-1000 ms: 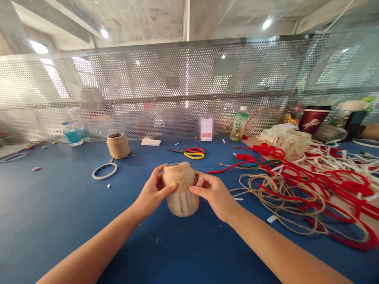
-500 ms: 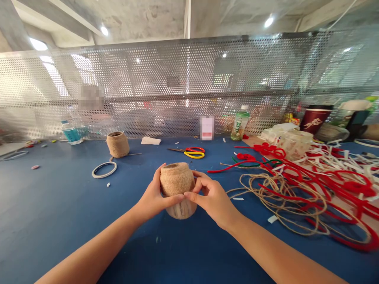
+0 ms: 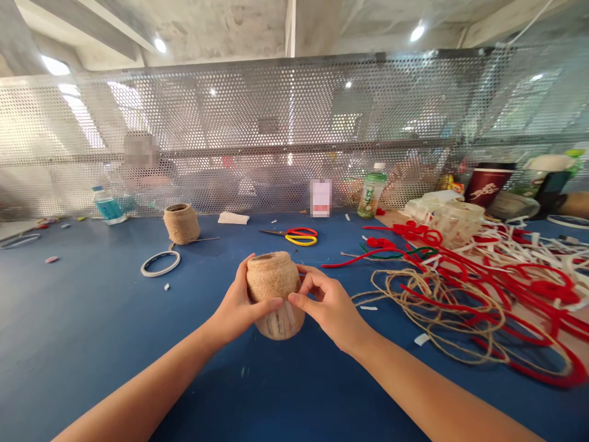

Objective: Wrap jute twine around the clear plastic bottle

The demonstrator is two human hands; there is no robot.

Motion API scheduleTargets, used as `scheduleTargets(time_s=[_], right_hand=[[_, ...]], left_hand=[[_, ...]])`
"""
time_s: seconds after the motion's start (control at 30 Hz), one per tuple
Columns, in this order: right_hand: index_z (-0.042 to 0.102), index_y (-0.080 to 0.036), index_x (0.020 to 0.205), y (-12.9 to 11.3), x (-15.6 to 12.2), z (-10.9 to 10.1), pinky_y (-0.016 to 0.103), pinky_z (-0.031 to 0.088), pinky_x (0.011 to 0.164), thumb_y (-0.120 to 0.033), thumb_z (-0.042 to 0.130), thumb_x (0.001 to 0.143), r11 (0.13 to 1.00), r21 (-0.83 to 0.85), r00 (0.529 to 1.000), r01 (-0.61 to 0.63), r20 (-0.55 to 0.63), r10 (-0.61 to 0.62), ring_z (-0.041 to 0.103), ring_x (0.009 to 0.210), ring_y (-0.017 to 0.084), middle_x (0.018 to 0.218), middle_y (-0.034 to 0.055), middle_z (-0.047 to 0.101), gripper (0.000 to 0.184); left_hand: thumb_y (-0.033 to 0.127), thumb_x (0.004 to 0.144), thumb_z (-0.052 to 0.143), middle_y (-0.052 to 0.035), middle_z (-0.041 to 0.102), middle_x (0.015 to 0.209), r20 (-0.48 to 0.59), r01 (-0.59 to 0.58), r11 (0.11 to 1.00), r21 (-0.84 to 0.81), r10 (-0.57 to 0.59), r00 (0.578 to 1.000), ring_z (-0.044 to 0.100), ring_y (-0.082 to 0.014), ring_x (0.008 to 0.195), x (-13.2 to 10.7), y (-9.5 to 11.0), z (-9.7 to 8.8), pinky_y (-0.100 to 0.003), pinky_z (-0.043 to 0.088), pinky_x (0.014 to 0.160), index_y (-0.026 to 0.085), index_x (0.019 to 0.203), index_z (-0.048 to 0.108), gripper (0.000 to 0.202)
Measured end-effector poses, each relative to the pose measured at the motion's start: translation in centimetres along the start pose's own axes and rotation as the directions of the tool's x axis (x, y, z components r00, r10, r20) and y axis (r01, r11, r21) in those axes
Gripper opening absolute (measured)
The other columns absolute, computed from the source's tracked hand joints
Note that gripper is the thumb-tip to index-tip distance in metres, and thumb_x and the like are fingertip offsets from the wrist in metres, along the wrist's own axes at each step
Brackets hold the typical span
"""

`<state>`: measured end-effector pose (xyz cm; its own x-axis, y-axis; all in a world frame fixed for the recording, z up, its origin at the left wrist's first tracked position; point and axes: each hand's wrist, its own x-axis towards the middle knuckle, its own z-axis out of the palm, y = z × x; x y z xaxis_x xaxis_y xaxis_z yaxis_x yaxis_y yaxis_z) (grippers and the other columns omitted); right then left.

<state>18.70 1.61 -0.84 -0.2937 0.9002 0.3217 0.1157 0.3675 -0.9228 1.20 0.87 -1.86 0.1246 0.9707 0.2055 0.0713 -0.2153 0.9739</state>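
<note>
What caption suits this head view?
Left hand and right hand hold a jar, its upper part wrapped in twine; scissors lie beyond on the blue table.

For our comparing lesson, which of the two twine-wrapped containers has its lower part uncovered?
The jar between left hand and right hand: bare below its twine. The rear container, by the white ring, is wrapped down its visible side.

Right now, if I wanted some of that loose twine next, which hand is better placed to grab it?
Probably your right hand: the loose twine lies on its side of the table, while your left hand wraps the opposite side of the twine-wrapped jar and could steady it.
</note>
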Motion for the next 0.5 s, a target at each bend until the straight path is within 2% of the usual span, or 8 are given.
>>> scheduleTargets(time_s=[0.1, 0.27, 0.4, 0.5], right_hand=[[0.046, -0.018, 0.059, 0.2, -0.1, 0.0, 0.036, 0.034, 0.098, -0.028, 0.065, 0.072, 0.999, -0.032, 1.000, 0.023, -0.011, -0.023, 0.048, 0.116, 0.020, 0.119, 0.0078, 0.053, 0.025], [0.045, -0.018, 0.059, 0.4, -0.2, 0.1, 0.037, 0.032, 0.099, -0.028, 0.065, 0.072, 0.997, -0.070, 0.998, 0.044, -0.032, -0.046, 0.046, 0.117, 0.021, 0.115, 0.0069, 0.053, 0.025], [0.043, -0.018, 0.056, 0.2, -0.3, 0.2, 0.036, 0.033, 0.097, -0.026, 0.066, 0.069, 0.998, -0.043, 0.999, 0.039, -0.034, -0.041, 0.045, 0.115, 0.021, 0.109, 0.0057, 0.052, 0.028], [0.042, -0.017, 0.054, 0.0, -0.4, 0.4, 0.036, 0.034, 0.095, -0.025, 0.067, 0.068, 1.000, -0.003, 1.000, 0.014, -0.023, -0.014, 0.045, 0.113, 0.021, 0.107, 0.0049, 0.049, 0.030]], left_hand=[[0.032, 0.062, 0.071, -0.0146, 0.039, 0.131, 0.011, 0.009, 1.000, 0.011, -0.009, 1.000, 0.037, -0.0307, 0.123, 0.1, -0.1, -0.1, -0.046, 0.029, 0.103, 0.017, 0.133, 0.019, 0.090], [0.034, 0.059, 0.073, -0.0158, 0.036, 0.133, -0.034, -0.006, 0.997, 0.075, 0.008, 0.999, 0.033, -0.0324, 0.126, 0.1, -0.7, -0.4, -0.046, 0.029, 0.104, 0.016, 0.135, 0.020, 0.095], [0.035, 0.060, 0.072, -0.0160, 0.029, 0.138, -0.044, -0.025, 0.992, 0.125, 0.031, 0.999, 0.029, -0.0316, 0.129, -0.3, -0.5, -0.2, -0.047, 0.024, 0.106, 0.016, 0.139, 0.005, 0.106], [0.030, 0.061, 0.070, -0.0148, 0.036, 0.131, -0.066, -0.060, 0.991, 0.118, 0.068, 0.995, 0.035, -0.0297, 0.124, -0.9, 0.2, 0.2, -0.047, 0.025, 0.105, 0.017, 0.139, -0.003, 0.108]])
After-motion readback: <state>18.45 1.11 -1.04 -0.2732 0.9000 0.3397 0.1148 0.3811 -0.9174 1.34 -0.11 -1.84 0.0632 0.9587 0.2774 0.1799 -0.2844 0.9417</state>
